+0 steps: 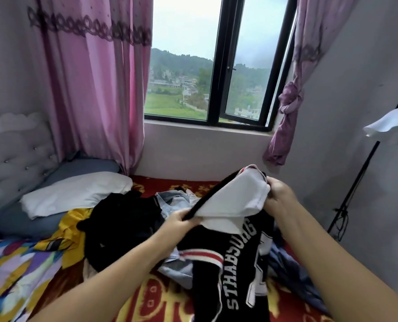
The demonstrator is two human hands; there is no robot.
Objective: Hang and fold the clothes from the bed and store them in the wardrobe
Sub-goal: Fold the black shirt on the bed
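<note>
I hold up a black and white jacket (pixel 235 252) with white lettering and a red-striped cuff over the bed (pixel 160 305). My left hand (pixel 181 220) pinches its black edge beside the white sleeve. My right hand (pixel 278 197) grips the top of the white sleeve. Behind the jacket a heap of clothes lies on the bed: a black garment (pixel 121 226), a pale denim piece (pixel 174 201) and a yellow garment (pixel 71 231). The wardrobe is out of sight.
A white pillow (pixel 77 194) and a grey one (pixel 86 167) lie by the padded headboard (pixel 14 156) at left. A colourful blanket (pixel 14 273) covers the near left. Pink curtains (pixel 93 89) flank the window (pixel 216 66). A floor lamp (pixel 388 126) stands at right.
</note>
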